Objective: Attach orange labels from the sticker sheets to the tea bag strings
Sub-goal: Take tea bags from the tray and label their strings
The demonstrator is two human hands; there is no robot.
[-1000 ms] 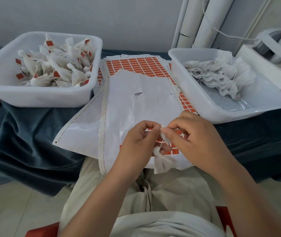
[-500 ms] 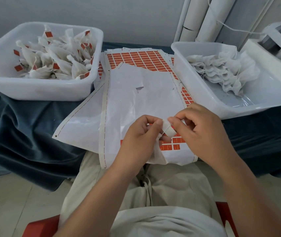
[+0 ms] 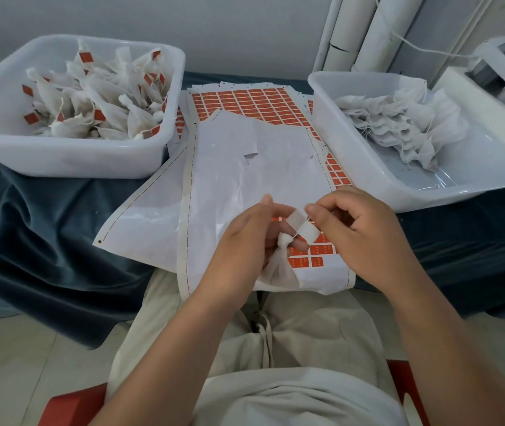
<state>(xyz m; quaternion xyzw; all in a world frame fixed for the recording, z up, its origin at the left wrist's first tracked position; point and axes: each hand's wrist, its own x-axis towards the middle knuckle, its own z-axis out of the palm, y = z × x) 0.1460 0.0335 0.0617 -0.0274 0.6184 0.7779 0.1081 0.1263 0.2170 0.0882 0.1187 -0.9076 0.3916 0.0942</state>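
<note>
My left hand (image 3: 245, 241) grips the tea bag (image 3: 279, 269), right hand (image 3: 359, 235) pinches its string (image 3: 300, 230) just above; sticker sheets (image 3: 251, 103) cover the blue-clothed tabletop (image 3: 45, 226).

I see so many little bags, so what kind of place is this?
Probably a small hand-packing workspace, perhaps at home. The left tub holds tea bags with orange labels, the right tub unlabelled ones, and sticker sheets lie between them on a dark cloth.

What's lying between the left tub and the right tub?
Head view: sticker sheets fill the stretch between the left tub and right tub, with orange labels at the back and emptied white backing sheets overlapping in front.
</note>
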